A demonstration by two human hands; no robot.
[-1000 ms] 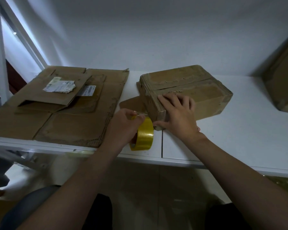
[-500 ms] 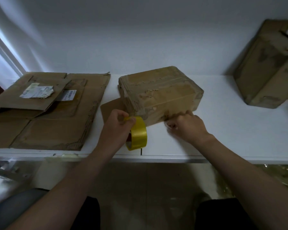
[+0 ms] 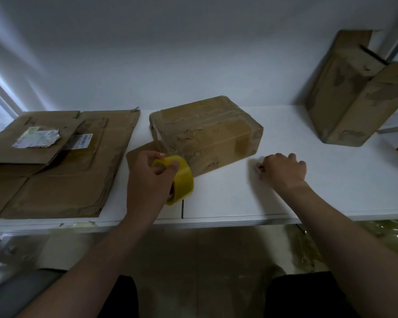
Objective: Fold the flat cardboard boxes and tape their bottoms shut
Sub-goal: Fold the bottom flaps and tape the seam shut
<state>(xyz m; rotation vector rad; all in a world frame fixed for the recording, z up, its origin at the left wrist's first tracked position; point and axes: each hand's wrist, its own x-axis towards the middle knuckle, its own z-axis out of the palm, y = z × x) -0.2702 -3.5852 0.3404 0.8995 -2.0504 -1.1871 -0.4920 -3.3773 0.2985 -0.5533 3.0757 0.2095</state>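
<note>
The brown box (image 3: 207, 134) sits in the middle of the white desk (image 3: 319, 187), folded up into its box shape. Its top is worn and shiny strips of old tape run across it. A loose brown flap (image 3: 139, 151) lies flat on the desk at the box's 8 o'clock corner. Right there, touching the near side of the box or just in front of it, is a yellow tape roll (image 3: 183, 180). The left hand (image 3: 147, 177) holds this roll, with its thumb and a finger curled round the rim and into the hole. The right hand (image 3: 283, 168) is down by the desk at the box's 4 o'clock, near the box but not touching it. Its fingers are curled under, and it is too blurry to tell if they pinch anything. The two hands are well apart, one at each near corner of the box. At the box's 9 o'clock lies the flat cardboard (image 3: 60, 180), a pile of unfolded boxes spread flat on the desk. Two crumpled paper labels (image 3: 36, 137) are stuck on the top sheets. Far off at the box's 2 o'clock stands a second box (image 3: 354, 95), tall and tilted, with its top near the white wall (image 3: 193, 53) behind the desk.
</note>
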